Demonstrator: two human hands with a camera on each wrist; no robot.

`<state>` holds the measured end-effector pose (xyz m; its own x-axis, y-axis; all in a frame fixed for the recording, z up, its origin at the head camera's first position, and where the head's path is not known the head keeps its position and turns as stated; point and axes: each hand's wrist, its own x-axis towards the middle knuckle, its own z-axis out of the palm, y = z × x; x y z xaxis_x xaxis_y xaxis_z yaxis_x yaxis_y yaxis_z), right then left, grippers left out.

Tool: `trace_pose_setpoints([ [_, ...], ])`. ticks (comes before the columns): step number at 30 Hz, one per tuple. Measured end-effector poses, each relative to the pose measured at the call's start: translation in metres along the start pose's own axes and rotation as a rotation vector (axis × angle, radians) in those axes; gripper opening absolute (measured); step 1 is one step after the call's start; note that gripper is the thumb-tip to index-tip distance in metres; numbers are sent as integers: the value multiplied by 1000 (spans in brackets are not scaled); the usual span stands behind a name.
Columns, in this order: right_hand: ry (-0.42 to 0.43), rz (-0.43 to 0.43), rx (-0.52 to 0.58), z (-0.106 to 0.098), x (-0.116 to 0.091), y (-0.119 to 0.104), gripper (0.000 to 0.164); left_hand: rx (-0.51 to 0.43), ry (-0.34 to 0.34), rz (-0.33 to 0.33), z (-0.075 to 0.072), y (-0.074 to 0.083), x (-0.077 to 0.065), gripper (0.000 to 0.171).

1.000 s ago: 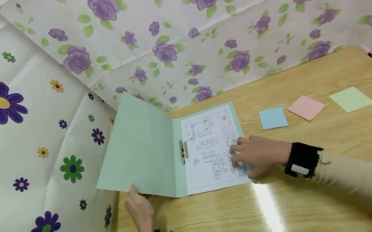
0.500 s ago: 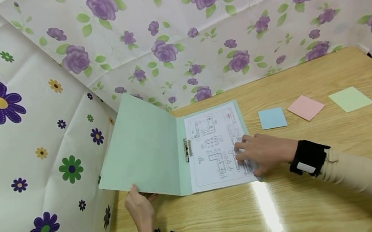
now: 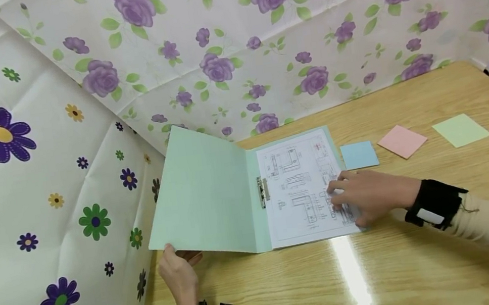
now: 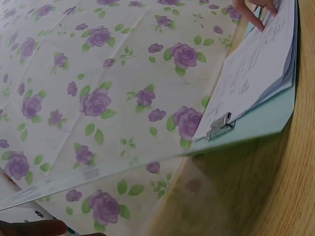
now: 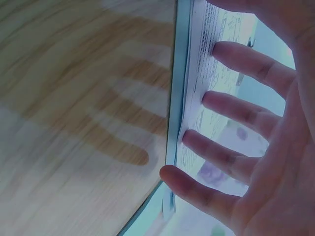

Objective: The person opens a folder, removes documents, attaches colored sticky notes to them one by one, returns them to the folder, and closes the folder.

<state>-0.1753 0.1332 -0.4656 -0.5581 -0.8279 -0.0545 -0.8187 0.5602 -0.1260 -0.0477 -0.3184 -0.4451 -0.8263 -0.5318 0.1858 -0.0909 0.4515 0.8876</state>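
A pale green folder [image 3: 199, 193] lies open on the table, its left cover tilted up. Printed technical drawings [image 3: 298, 217] are in its right side, beside a metal lever clip [image 3: 262, 192] at the spine. My left hand [image 3: 179, 277] pinches the cover's lower left corner, thumb on the inner face and fingers underneath. On the drawings' right margin rests my right hand [image 3: 373, 192]. In the right wrist view, the fairly straight fingers [image 5: 241, 110] of that hand are spread, their tips at the edge of the paper stack.
A blue paper square [image 3: 359, 155] lies right at the folder's right edge. Further right are a pink square [image 3: 402, 141] and a light green one [image 3: 461, 130]. Flower-printed sheets [image 3: 216, 69] stand behind and to the left of the wooden table [image 3: 289, 294].
The folder has slid right across the table, up to the blue square. My right hand has moved right with it, and the left hand keeps hold of the cover's corner.
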Motion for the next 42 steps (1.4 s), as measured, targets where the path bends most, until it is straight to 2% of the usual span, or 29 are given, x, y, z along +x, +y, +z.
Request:
trace_pose_setpoints([
  [6,16,10,40,1,-12,9,36,94,42,5,2,3,1,69],
  [9,13,15,55,0,-13,9,36,114,75,-16,3,3,2,58],
  [12,6,19,60,-1,-13,8,37,107,114,-16,3,2,4,45],
  [13,5,19,59,-1,-13,8,38,75,123,1,2,2,5,43],
  [14,4,20,58,-1,-13,8,38,46,133,18,1,3,6,52],
  [15,3,21,55,-1,-13,8,38,27,144,38,0,3,7,65],
  [18,0,26,53,-1,-13,9,39,-26,163,102,-2,6,10,84],
  [22,-2,30,54,-1,-13,9,40,22,190,187,-3,9,12,97],
  [26,1,29,55,0,-12,9,38,94,209,344,-1,9,17,104],
  [30,0,27,56,0,-12,9,38,226,204,522,1,9,21,109],
  [34,-5,29,61,-1,-12,8,38,372,169,647,3,11,23,117],
  [38,-10,32,63,-2,-11,8,38,502,114,719,9,11,22,120],
  [42,-15,33,58,-2,-11,7,41,572,67,773,17,9,20,121],
])
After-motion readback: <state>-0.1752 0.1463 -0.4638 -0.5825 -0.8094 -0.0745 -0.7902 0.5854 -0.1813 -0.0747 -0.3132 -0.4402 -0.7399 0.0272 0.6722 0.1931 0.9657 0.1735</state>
